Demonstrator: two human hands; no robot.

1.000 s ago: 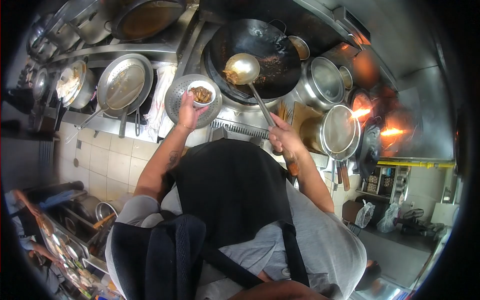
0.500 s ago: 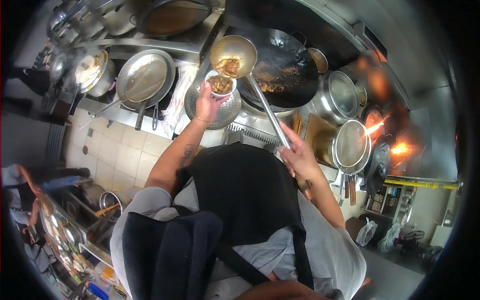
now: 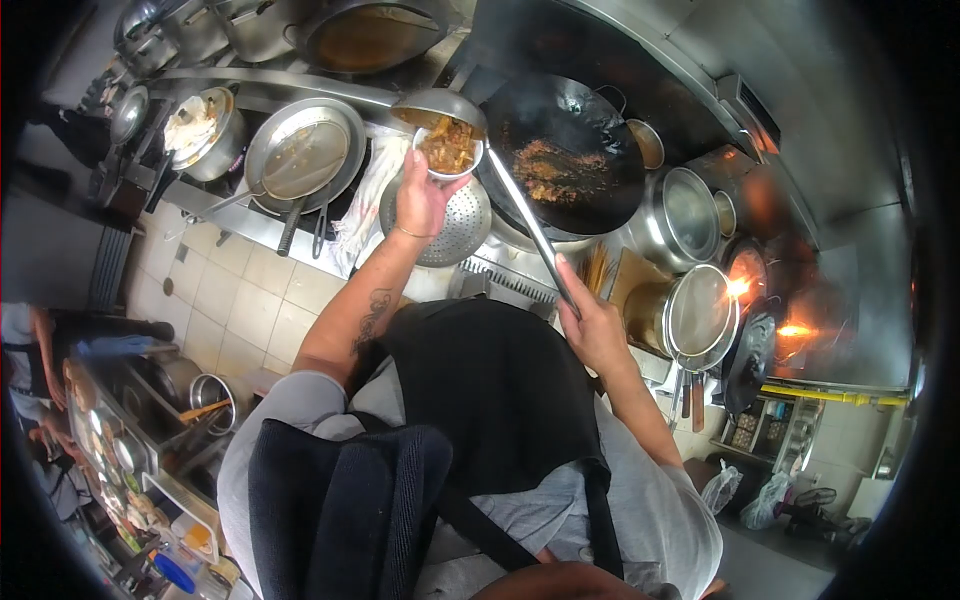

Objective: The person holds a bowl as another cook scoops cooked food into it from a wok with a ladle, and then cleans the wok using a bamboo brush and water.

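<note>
My left hand (image 3: 422,200) is closed around a small white bowl (image 3: 476,166), its thumb and fingers on the sides. Brown cooked food (image 3: 449,146) fills the bowl, heaped to the rim. Tipped over the bowl's far edge is the head of a large metal ladle (image 3: 440,106), close enough that I cannot tell if they touch. My right hand (image 3: 594,325) grips the ladle's long handle. Just right of the bowl, a black wok (image 3: 570,150) holds brown scraps stuck to its bottom. Below the bowl lies a round perforated strainer (image 3: 455,225).
Pans with a mesh strainer (image 3: 305,160) sit on the stove at left, beside a white cloth (image 3: 365,205). Metal pots (image 3: 688,215) and a strainer over a pot (image 3: 702,312) stand at right, near a flame (image 3: 795,330). People work at the far left.
The ladle has turned over toward the bowl, and the food from it is now heaped in the bowl. My left hand still holds the bowl. The view has shifted slightly.
</note>
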